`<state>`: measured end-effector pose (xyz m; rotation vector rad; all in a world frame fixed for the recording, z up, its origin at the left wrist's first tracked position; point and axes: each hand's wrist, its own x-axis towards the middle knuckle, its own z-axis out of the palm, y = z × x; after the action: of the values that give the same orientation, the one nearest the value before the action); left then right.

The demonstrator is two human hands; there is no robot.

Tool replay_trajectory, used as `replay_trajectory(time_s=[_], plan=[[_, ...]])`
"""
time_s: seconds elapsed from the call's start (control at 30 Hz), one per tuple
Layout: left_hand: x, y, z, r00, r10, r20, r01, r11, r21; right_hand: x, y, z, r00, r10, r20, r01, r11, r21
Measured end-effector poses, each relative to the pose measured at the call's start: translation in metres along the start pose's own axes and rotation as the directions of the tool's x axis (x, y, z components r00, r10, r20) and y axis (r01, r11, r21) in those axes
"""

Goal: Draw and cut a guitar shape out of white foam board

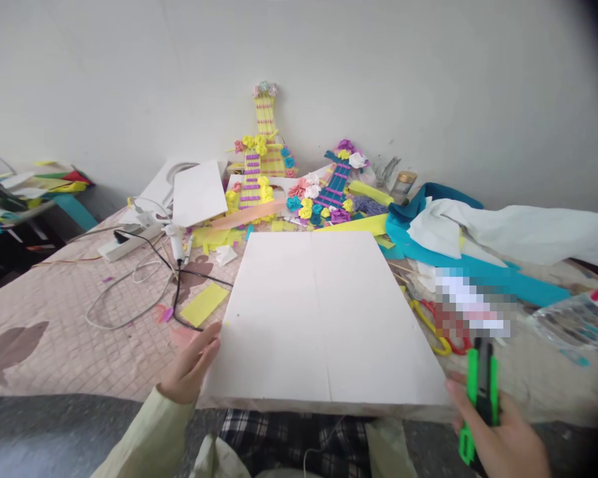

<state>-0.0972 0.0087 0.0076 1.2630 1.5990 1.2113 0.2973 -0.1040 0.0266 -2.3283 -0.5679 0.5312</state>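
A large white board (284, 318), with a faint crease down it, lies flat at the table's front edge before me. My left hand (194, 362) is at its left edge, the fingers closed together against the rim. In my right hand (503, 425) is a green and black utility knife (482, 392), held upright beside the board's front right corner. Whether its blade is out I cannot tell. Scissors (441, 335) with yellow handles lie right of the board, near a red-handled tool (461, 342).
Paper-flower guitar shapes (252, 172) stand against the wall, near a smaller white board (199, 192). A glue gun (176, 242), cables and a power strip (129, 242) lie left. Blue crepe paper (503, 279), white paper (518, 229) and a plastic bottle (573, 318) are on the right.
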Motion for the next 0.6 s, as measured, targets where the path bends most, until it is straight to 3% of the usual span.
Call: replay_trajectory(time_s=[0.07,0.17,0.23,0.33,0.4,0.47,0.53,0.6], plan=[[0.004,-0.006,0.002,1.0,-0.013,-0.025,0.012,0.999,-0.038,-0.006,-0.007,0.005,0.998,-0.045,0.051,0.043,0.998,0.041],[0.014,-0.01,-0.002,0.979,-0.203,-0.031,0.196,0.969,-0.152,-0.015,-0.016,0.009,0.995,-0.082,-0.054,0.086,0.994,0.068],[0.02,-0.007,-0.008,0.937,-0.345,0.051,0.347,0.907,-0.24,-0.018,-0.02,0.007,0.996,-0.023,-0.082,0.033,0.991,0.131],[0.023,0.0,-0.015,0.875,-0.406,0.263,0.475,0.823,-0.311,-0.017,-0.021,0.001,0.994,0.093,-0.058,-0.065,0.922,0.382],[0.02,0.004,-0.016,0.873,-0.397,0.284,0.478,0.815,-0.328,-0.015,-0.016,0.0,0.993,0.118,0.001,-0.096,0.805,0.586],[0.016,0.006,-0.013,0.907,-0.382,0.18,0.421,0.849,-0.321,-0.012,-0.009,0.001,0.991,0.118,0.065,-0.129,0.678,0.724],[0.013,0.007,-0.01,0.934,-0.346,0.091,0.357,0.89,-0.284,-0.007,-0.002,0.002,0.984,0.148,0.103,-0.171,0.587,0.791],[0.012,0.009,-0.009,0.944,-0.32,0.073,0.328,0.911,-0.248,-0.004,0.002,0.003,0.972,0.188,0.138,-0.219,0.525,0.822]])
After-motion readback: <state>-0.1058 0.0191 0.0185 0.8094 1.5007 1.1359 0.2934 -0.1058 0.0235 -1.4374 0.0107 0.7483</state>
